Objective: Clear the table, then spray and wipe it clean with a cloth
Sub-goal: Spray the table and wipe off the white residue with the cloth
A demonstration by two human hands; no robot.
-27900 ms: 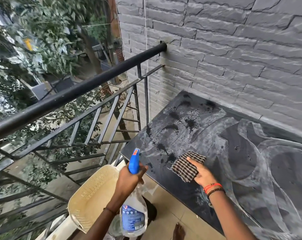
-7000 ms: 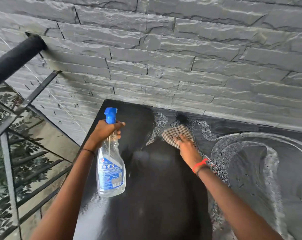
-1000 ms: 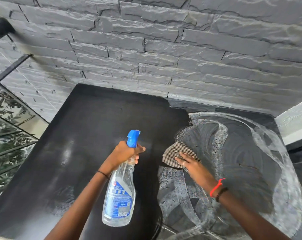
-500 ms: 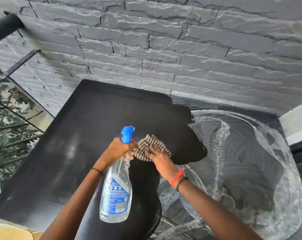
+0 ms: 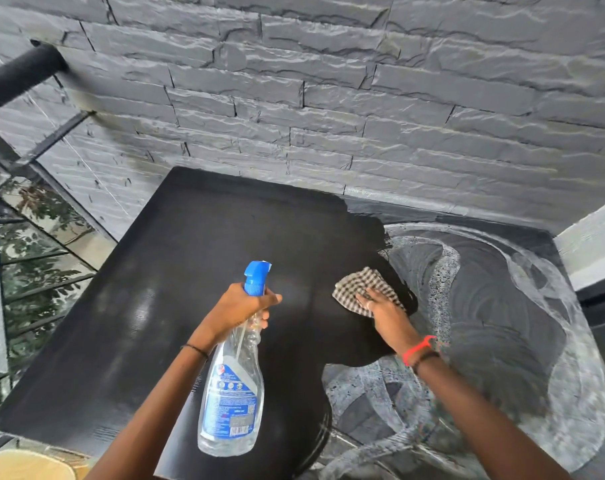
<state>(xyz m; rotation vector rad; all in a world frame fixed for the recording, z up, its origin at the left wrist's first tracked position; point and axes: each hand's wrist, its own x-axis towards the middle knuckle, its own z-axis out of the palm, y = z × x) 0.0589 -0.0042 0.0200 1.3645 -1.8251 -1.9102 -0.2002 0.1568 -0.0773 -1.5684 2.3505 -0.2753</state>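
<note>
Presently, the left hand (image 5: pixel 240 308) is seen raised above the table (image 5: pixel 148 306), nr its ctr, w/ the forearm entering from the near edge and angled toward the far right. Its fingers are wrapped tight round the neck of the spray bottle (image 5: pixel 230 403), just below the blue trigger head (image 5: pixel 256 277). The bottle is hung from that grip: clear plastic body w/ blue label, base tilted toward the near side, nozzle pointed far-right.

The right hand (image 5: pixel 384 308) is laid palm-down on the checked cloth (image 5: pixel 358 284), fingers extended and pointed far-left. The cloth is pressed flat to the tabletop under them, not pinched. It is located right of ctr, at the boundary between the dark, clean-looking left portion and the right portion, which is marked w/ whitish swirled residue (image 5: pixel 523 306). The right forearm is extended in from the near right. A red band (image 5: pixel 419 348) and a dark one beside it are worn at the right wrist, and a thin dark band (image 5: pixel 194 349) at the left wrist.

The table's far edge is set against a grey stone-pattern wall (image 5: pixel 329 98). A black railing (image 5: pixel 17 74) is fixed to that wall at far left, w/ foliage visible beyond. A beige rounded item (image 5: pixel 24 465), mostly cut off, is noted at the near left corner; its type cannot be told.
</note>
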